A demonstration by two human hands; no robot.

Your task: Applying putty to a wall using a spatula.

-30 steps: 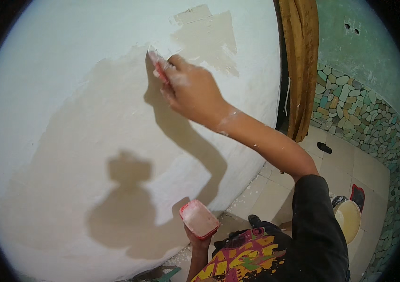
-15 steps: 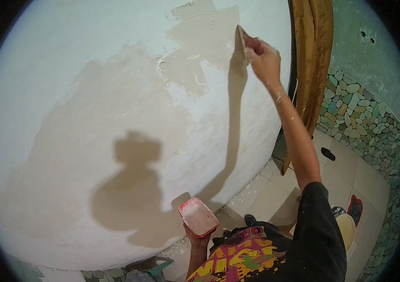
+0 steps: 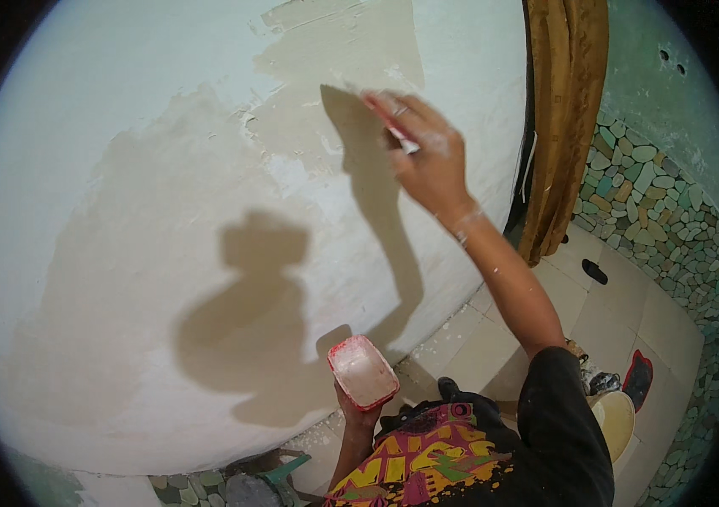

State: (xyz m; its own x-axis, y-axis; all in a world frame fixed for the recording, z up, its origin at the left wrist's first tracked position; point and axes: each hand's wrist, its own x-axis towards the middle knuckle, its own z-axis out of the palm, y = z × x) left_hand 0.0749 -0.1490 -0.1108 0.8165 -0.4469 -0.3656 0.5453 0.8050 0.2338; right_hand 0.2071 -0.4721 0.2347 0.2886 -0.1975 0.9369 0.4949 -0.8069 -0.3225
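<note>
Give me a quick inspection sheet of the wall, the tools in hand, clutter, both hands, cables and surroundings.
Surface: wall partly coated, with a beige plaster patch spreading from the centre to the upper middle; pale bare areas around it.
Job's things: putty knife pressed to the wall; red-rimmed tub with pale filler inside.
Clutter: round pale container and a red-and-black shoe on the tiled floor.
Grippers: right hand grips the knife, raised; left hand holds the tub from below.
Cables: nothing seen.
Surroundings: wooden door frame, pebble-tile wall base, green wall at right.
</note>
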